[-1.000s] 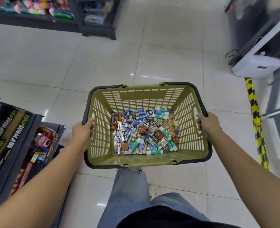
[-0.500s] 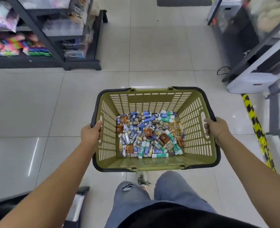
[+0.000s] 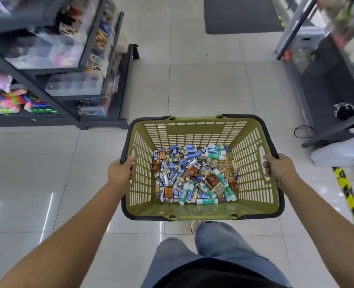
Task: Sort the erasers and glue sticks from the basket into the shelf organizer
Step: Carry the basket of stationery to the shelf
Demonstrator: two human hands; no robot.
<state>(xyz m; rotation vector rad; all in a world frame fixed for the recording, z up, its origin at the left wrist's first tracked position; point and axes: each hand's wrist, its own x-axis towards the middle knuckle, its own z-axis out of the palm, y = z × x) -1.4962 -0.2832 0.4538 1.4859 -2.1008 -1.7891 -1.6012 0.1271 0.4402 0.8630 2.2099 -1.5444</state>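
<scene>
Olive slatted basket [image 3: 253, 206] with black rim holds mixed small packets [image 3: 194, 175].

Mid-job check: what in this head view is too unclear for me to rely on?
1. Shelves, head view: motion-blurred; no organizer compartments can be told apart.
2. Erasers and glue sticks in the basket: labels too small to read, lower layers covered by the top ones.
3. Left hand and right hand: the grip under the basket's rim is hidden by the hands themselves.

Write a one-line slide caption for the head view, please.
The left hand and right hand grip a green basket of erasers and glue sticks above a tiled floor.
</scene>
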